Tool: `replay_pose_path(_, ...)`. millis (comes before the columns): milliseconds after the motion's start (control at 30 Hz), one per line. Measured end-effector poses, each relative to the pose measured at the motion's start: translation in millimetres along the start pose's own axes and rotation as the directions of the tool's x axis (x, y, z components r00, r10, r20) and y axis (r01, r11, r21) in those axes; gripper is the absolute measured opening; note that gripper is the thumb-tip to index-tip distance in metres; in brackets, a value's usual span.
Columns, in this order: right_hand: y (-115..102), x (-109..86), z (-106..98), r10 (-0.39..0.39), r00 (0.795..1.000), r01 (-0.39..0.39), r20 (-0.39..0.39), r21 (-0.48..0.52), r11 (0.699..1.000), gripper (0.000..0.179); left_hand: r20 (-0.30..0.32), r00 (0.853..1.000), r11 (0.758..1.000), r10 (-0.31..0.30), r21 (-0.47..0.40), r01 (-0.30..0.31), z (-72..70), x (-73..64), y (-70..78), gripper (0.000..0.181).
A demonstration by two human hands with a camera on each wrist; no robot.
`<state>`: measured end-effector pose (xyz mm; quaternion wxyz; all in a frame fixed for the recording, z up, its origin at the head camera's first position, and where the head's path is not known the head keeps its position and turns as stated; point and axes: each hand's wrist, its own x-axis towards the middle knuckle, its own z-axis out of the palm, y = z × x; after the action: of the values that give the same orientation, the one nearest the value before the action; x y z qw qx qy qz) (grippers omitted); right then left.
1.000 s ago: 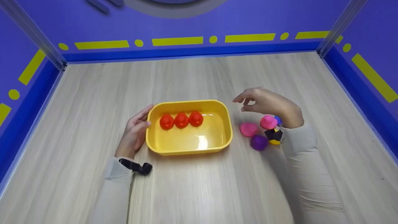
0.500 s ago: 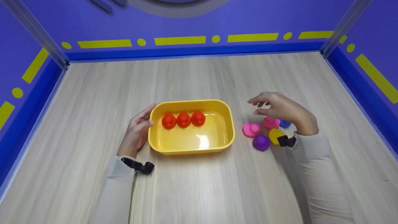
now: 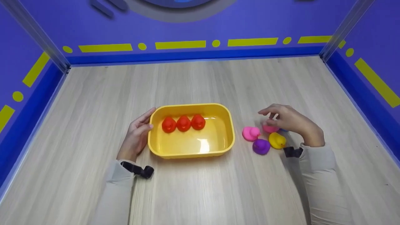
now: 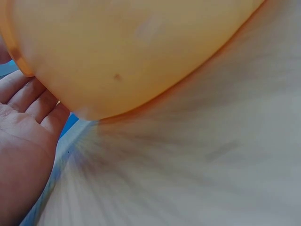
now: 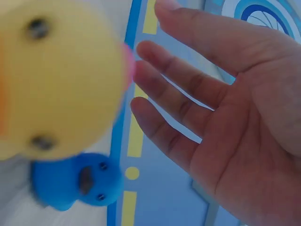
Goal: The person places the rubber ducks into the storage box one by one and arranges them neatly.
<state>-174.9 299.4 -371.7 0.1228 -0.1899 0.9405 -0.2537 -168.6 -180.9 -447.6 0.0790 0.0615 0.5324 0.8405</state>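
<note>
A yellow plastic bin (image 3: 191, 154) stands mid-table with three red rubber ducks (image 3: 183, 123) in a row along its far side. My left hand (image 3: 134, 136) holds the bin's left end, thumb at the rim and fingers along the outer wall. In the left wrist view the fingers meet the bin wall (image 4: 136, 56) from outside. Over a pink duck (image 3: 270, 127), my right hand (image 3: 290, 120) hovers with fingers spread and bent downward, partly covering that duck. A yellow duck (image 5: 61, 80) and a blue duck (image 5: 77, 181) show beside this hand in the right wrist view; nothing lies between its fingers.
Another pink duck (image 3: 251, 133) and a purple duck (image 3: 261, 146) sit close together right of the bin. Blue-purple panels (image 3: 200, 28) wall in the wooden table (image 3: 193, 193) at the back and both sides.
My right hand has moved right and toward me, coming down over the farther pink duck. The left hand and bin stay put.
</note>
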Motion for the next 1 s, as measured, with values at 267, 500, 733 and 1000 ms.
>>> replay_pose_path(267, 6.9, -7.2, 0.0, 0.047, 0.999, -0.048, 0.003, 0.014, 0.999, 0.038, -0.008, 1.0, 1.0, 0.012, 0.0, -0.012, -0.2, 0.5, -0.1, 0.061)
replay_pose_path(500, 10.8, -9.5, -0.1, 0.072, 0.997, -0.073, 0.022, 0.02, 0.997, 0.039, -0.011, 1.0, 1.0, -0.002, -0.009, 0.002, -0.7, 1.4, -0.9, 0.061)
replay_pose_path(733, 12.1, -7.1, 3.9, 0.063, 0.997, -0.064, 0.045, 0.02, 0.998, 0.041, -0.017, 1.0, 1.0, 0.003, 0.013, -0.003, -2.6, -0.3, 0.3, 0.061)
replay_pose_path(1000, 10.8, -10.2, 1.2, 0.11, 0.993, -0.111, 0.048, 0.019, 0.994, 0.039, -0.009, 1.0, 1.0, 0.0, 0.004, 0.0, 1.2, 1.4, -0.3, 0.061)
